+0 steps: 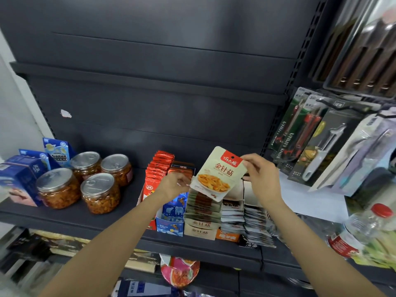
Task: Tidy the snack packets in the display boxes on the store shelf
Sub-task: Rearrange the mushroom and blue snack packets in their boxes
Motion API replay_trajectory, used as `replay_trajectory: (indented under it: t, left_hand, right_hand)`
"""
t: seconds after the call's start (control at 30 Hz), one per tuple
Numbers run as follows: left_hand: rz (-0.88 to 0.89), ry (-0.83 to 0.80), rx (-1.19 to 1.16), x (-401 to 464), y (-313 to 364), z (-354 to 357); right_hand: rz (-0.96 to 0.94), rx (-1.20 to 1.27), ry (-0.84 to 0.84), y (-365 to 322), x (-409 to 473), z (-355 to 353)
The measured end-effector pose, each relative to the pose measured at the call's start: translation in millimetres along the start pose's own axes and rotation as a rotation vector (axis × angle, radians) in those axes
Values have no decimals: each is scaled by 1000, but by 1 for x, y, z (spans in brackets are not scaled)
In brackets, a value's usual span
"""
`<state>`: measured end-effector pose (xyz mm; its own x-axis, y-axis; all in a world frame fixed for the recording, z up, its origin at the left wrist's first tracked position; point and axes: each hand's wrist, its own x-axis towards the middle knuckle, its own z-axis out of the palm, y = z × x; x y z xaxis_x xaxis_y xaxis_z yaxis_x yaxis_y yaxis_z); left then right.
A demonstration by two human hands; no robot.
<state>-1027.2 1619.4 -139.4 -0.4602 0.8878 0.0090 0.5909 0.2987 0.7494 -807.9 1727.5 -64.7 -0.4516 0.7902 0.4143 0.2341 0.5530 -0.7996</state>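
Packet (216, 174) pinched between both grips: right (260, 170) top corner, left (176, 185) bottom.

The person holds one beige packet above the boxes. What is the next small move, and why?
Probably lower the beige foil snack packet with the red top into the beige cardboard display box below it. The right hand pinches its top corner, the left hand its lower edge, and that box holds matching packets.
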Motion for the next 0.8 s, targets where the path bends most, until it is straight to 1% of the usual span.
replay_trajectory:
  t: [0.07,0.17,0.33,0.43,0.47,0.5,0.57,0.63,0.7,0.73,0.77,0.8]
  left_hand:
    - [-25,21,-84,-7,2,-2]
    - [-154,45,-290,-19,15,-6]
    - [-394,-92,-750,-36,40,-16]
    - [-449,-130,-1052,-39,45,-21]
    - [-450,-162,-1112,-42,47,-24]
    - [-445,-204,-1134,-45,50,-26]
    - [-427,-257,-1090,-51,52,-29]
    - [-385,-248,-1029,-56,53,-30]
    - [-315,-195,-1000,-60,54,-31]
    - [-272,-148,-998,-63,55,-31]
    - [-236,-81,-1006,-65,55,-31]
    - [-212,-1,-1011,-68,55,-29]
  right_hand:
    - [29,127,48,-5,-1,-7]
    - [56,268,69,-12,-4,-13]
    - [46,354,57,-18,-12,-13]
    - [70,430,29,-19,-17,-13]
    - [76,444,16,-20,-19,-13]
    - [78,457,7,-19,-21,-13]
    - [82,494,2,-18,-23,-13]
    - [68,514,12,-16,-25,-12]
    - [79,454,22,-14,-26,-11]
    - [131,439,-5,-13,-25,-11]
    - [221,449,-77,-12,-25,-11]
    - [339,485,-197,-12,-27,-11]
